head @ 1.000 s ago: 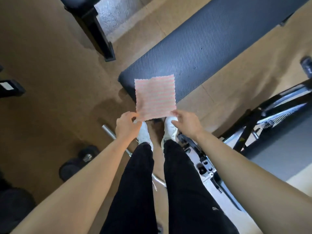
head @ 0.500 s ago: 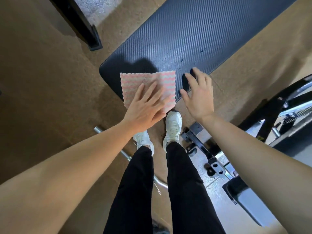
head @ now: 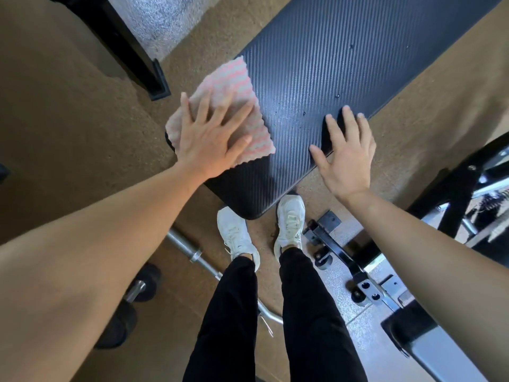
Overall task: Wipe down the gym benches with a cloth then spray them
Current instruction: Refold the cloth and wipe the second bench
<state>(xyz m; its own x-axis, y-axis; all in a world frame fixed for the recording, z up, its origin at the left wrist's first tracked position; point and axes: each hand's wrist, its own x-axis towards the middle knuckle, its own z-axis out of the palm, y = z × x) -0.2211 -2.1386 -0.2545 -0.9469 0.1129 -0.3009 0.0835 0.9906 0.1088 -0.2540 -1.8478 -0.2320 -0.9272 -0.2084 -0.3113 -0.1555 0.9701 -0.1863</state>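
On the bench (head: 316, 78), left hand (head: 209, 144) presses cloth (head: 237, 86) flat

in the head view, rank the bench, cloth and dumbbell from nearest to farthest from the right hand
1. Bench: the right hand has its fingers over the pad's right edge.
2. Cloth: across the pad, on its left edge under the left hand.
3. Dumbbell: on the floor at lower left, beyond the legs.

Steel bar (head: 192, 253), black dumbbell (head: 132, 299), 2 white shoes (head: 237, 235) on brown floor (head: 68, 119)
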